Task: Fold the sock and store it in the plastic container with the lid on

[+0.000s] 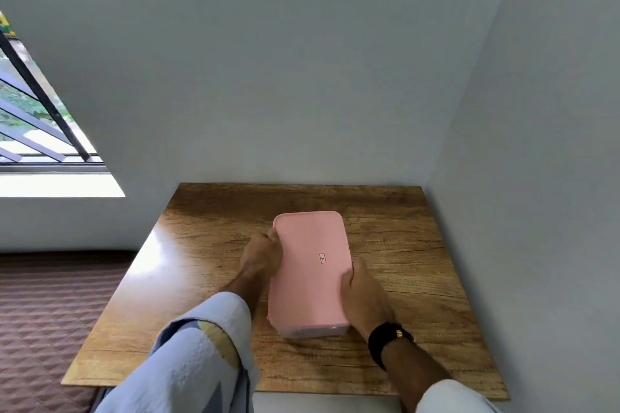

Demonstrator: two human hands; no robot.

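A pink plastic container (310, 282) with its pink lid on stands in the middle of the wooden table (412, 265). A small red-framed sticker sits on the lid's centre. My left hand (261, 256) grips the container's left edge near its far end. My right hand (364, 297) grips the right edge nearer to me, thumb on the lid; a black watch is on that wrist. No sock is visible; the closed lid hides the inside.
The table stands in a corner, with grey walls (302, 77) behind and on the right. A window with dark bars (37, 111) is at the left. A brown quilted surface (43, 312) lies left of the table.
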